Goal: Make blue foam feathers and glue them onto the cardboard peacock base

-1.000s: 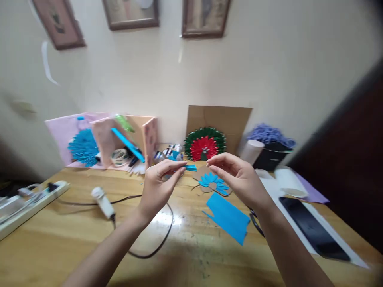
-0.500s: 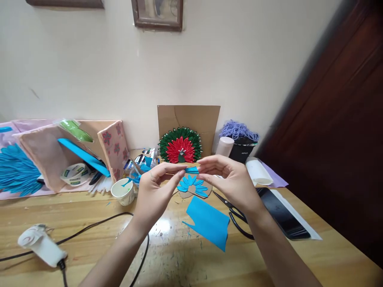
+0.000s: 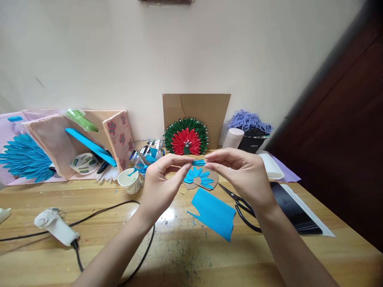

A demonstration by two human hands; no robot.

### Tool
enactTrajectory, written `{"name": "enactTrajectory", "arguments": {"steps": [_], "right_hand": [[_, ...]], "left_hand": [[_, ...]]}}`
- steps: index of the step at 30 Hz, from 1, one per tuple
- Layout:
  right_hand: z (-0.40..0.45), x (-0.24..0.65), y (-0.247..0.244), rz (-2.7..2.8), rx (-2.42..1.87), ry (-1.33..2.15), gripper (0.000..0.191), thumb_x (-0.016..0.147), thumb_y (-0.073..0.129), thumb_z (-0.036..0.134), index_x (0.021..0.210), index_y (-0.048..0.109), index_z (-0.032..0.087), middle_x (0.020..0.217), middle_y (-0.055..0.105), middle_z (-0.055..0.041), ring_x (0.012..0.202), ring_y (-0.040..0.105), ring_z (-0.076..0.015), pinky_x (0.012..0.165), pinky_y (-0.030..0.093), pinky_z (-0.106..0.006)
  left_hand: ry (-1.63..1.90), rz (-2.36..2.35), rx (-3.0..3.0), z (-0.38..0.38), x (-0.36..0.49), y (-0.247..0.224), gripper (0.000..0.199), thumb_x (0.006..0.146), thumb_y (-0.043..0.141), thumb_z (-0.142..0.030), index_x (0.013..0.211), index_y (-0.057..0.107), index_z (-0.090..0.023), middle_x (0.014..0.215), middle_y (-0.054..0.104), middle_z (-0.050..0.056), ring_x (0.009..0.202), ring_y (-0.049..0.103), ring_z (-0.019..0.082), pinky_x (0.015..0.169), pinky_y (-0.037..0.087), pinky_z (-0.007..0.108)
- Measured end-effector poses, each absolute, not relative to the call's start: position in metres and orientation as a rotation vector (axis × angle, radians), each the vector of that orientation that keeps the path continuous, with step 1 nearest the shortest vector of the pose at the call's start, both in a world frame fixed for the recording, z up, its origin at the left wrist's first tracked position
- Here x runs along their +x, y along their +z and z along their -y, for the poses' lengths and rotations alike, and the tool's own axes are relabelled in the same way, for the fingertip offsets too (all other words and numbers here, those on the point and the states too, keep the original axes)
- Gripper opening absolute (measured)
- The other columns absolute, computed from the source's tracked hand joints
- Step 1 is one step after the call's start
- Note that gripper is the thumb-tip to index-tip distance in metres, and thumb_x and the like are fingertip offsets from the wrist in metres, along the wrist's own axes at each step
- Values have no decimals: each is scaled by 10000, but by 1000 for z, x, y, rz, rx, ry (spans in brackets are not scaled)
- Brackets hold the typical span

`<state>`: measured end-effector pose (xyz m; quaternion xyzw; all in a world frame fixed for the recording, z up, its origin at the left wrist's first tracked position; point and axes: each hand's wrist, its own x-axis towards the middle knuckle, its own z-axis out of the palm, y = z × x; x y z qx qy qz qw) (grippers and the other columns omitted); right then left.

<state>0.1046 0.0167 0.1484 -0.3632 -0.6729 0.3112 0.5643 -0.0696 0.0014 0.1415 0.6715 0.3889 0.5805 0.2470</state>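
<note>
Pale wall (image 3: 119, 59), wooden table (image 3: 167, 259) (scuffed)

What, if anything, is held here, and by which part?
A small blue piece, pinched at its two ends: one by the left hand, the other by the right hand.

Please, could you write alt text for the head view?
The left hand and right hand pinch a small blue strip above a wooden table. On it lie a blue sheet and black scissors; a red-and-green fan-shaped craft stands behind.
</note>
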Motion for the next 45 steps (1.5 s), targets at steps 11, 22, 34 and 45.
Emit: {"name": "enactTrajectory", "arguments": {"steps": [11,22,34,45], "right_hand": [[-19,107,150,1634,-855,747,119,708,702,298,781,683,207,775,689,-24,739,655,-174,682,569,-302],[-18,109,152,1702,-844,679,117,720,692,300,779,666,203,771,672,-22,753,641,-170,719,556,-313],[-20,112,152,1755,-828,670,110,721,691,292,787,666,207,776,674,-25,747,640,-175,714,555,-314],[-21,113,152,1812,-798,623,71,760,658,269,785,654,203,768,659,-14,740,622,-153,688,526,-277]], "left_hand": [[1580,-1053,1831,0,-69,141,104,782,608,-187,841,685,-225,826,680,11,761,632,134,658,557,239],[1572,-1041,1823,0,-69,143,101,778,612,-180,836,686,-217,836,682,15,777,638,137,701,560,246],[1515,-1017,1825,3,-69,146,96,792,597,-165,848,672,-188,853,669,22,802,617,121,738,522,231],[1493,-1026,1841,5,-69,147,110,803,587,-168,869,670,-195,867,668,15,818,612,111,754,505,217]]}}
